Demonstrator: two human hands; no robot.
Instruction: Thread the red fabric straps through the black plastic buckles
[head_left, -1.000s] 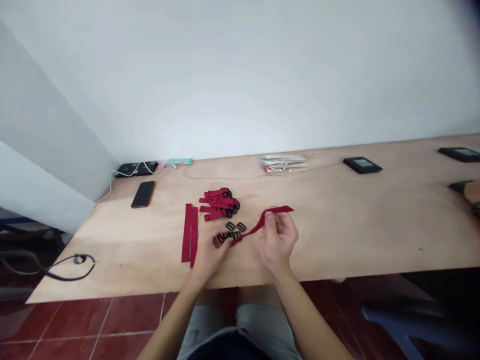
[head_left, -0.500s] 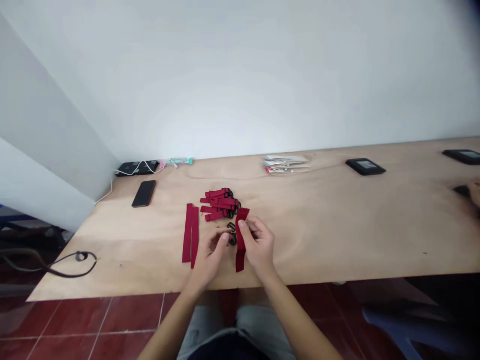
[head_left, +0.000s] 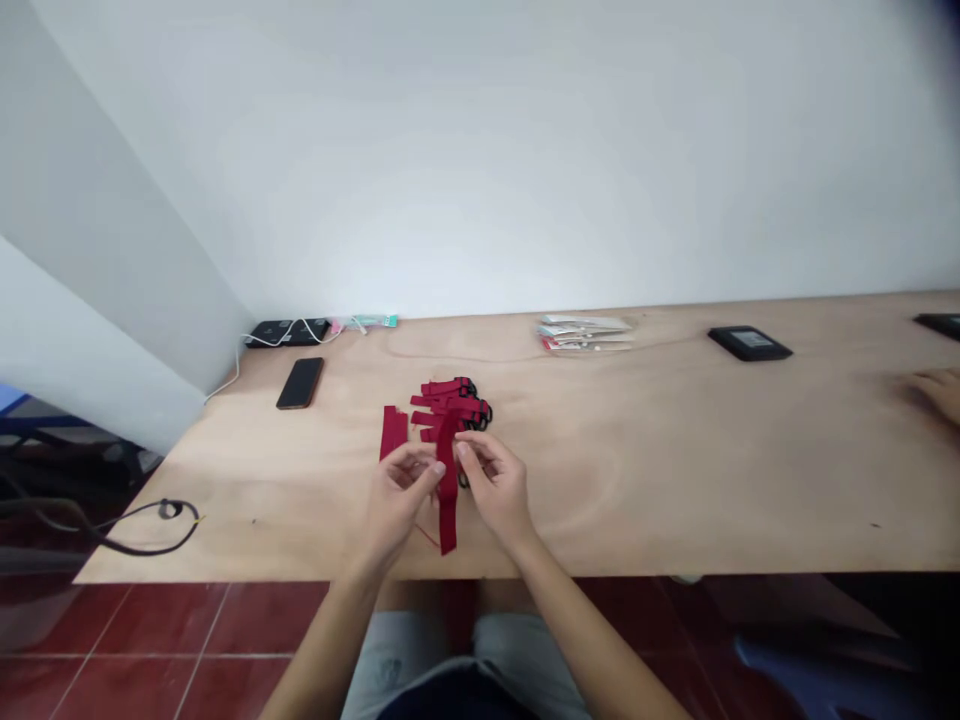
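Red strap [head_left: 448,500] near table edge [head_left: 637,573]

Held strap [head_left: 448,505]: matt cloth. Just left of held strap: flat strips [head_left: 392,432], same matt cloth. Just beyond: pile of straps [head_left: 444,388], matt cloth, with plastic-looking buckles [head_left: 486,412]. Under held strap: tabletop [head_left: 637,490], smooth wood, soft sheen. Well left: phone [head_left: 301,382], smooth, glass-like face. Right, far back: packets [head_left: 586,326], plastic-looking film; device [head_left: 750,343], matt plastic-looking casing. Well beyond held strap: wall [head_left: 525,150], smooth, matt.
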